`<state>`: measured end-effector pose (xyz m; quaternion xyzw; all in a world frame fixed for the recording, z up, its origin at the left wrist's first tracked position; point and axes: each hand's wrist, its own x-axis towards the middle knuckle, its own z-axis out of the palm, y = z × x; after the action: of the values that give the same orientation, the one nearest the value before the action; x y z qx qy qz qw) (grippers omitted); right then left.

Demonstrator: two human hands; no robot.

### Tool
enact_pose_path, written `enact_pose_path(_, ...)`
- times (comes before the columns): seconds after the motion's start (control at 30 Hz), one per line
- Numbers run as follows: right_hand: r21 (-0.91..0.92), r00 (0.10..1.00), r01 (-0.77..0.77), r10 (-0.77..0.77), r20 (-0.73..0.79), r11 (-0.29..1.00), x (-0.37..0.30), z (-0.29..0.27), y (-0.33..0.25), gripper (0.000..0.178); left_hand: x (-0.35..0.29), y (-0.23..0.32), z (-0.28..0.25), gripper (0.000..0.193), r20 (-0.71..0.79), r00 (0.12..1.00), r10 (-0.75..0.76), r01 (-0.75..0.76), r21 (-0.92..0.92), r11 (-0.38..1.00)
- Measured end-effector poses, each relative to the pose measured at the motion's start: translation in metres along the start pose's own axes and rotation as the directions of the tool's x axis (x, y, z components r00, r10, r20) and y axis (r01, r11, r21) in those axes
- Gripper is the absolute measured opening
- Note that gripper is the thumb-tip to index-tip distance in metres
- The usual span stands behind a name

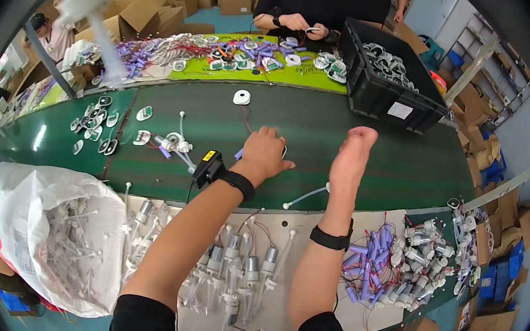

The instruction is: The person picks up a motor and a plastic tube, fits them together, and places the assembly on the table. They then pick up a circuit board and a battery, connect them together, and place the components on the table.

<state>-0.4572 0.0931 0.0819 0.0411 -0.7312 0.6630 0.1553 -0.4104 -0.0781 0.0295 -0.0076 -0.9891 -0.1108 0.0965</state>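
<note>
My left hand (265, 156) lies palm down on the green work surface (199, 115), thumb out to the side. A purple cylindrical cell (239, 154) peeks out at its left and a bit of white part shows by its right side; the palm hides the rest. From a white round cap (241, 97) beyond it, a red wire runs toward this hand. My right hand (351, 159) is seen edge-on, its fingers stretched away and bent at the tips, with nothing visible in it. A white tube (304, 197) with rounded ends lies beside its wrist, one end partly hidden.
A pump with tube and wires (172, 144) lies left, near several white caps (92, 118). Nearer sit a white sack (6, 201) of tubes, several motor pumps (228, 259), and piled purple cells (368, 262). A black crate (393, 105) and a co-worker (306, 7) are across.
</note>
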Motion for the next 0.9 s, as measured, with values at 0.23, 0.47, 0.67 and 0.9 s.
enact_pose_path(0.23,-0.097,0.944,0.307,-0.290,0.157,0.947,-0.005,0.029,0.019,0.017,0.021,-0.043,0.021,0.031,0.137,0.990,-0.043,0.045,-0.010,0.999)
enact_pose_path(0.47,0.081,0.914,0.062,-0.089,0.396,0.995,-0.016,0.031,0.032,0.014,-0.005,-0.063,-0.051,0.030,0.208,0.904,-0.374,0.299,-0.933,0.203)
enact_pose_path(0.67,-0.016,0.846,0.249,-0.210,0.489,0.968,-0.024,0.043,0.050,0.014,-0.040,-0.065,-0.049,0.032,0.270,0.877,-0.399,0.275,-0.960,-0.044)
enact_pose_path(0.9,-0.082,0.829,-0.087,0.117,0.546,0.993,-0.030,0.049,0.046,0.015,-0.051,-0.068,-0.037,0.035,0.235,0.848,-0.475,0.244,-0.969,-0.044)
